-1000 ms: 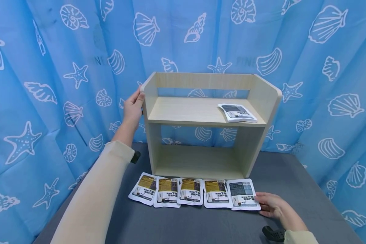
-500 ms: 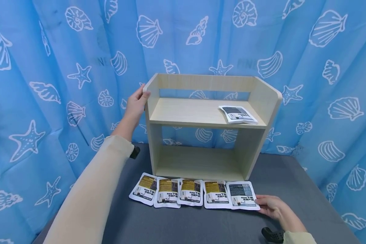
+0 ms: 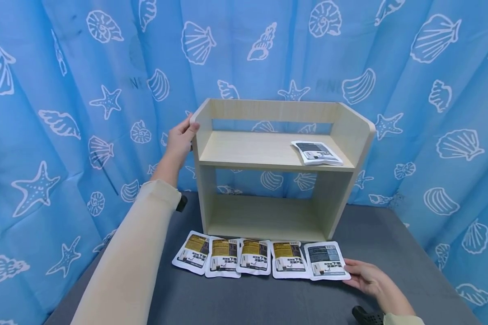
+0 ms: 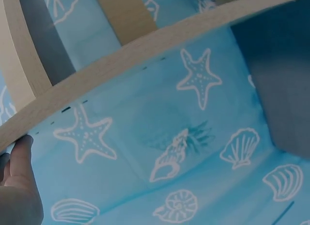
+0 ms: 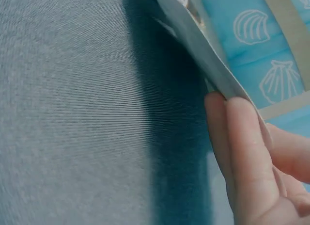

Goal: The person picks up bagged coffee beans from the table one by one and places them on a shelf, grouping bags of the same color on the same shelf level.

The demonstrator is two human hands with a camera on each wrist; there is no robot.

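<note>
My left hand [image 3: 180, 140] grips the upper front edge of the left side panel of a pale wooden two-tier shelf [image 3: 264, 149]. In the left wrist view, fingertips reach the panel's edge [image 4: 116, 65]. My right hand [image 3: 368, 277] pinches the right edge of a white pouch with a grey-blue label [image 3: 327, 261], at the right end of a row before the shelf. Close up in the right wrist view, my fingers [image 5: 247, 152] lie under the pouch's edge [image 5: 213, 65], which stands over a dark shadow on the cloth.
Several white pouches with gold-brown labels [image 3: 254, 256] lie overlapping in the row on the grey cloth [image 3: 236, 298]. One more grey-labelled pouch [image 3: 318, 153] lies at the right on the shelf's upper board. Behind hangs a blue shell-print curtain [image 3: 252, 45].
My right hand and the grey-labelled pouch in it have shifted slightly right, baring more of the neighbouring pouch's edge. My left hand stays on the shelf's side panel.
</note>
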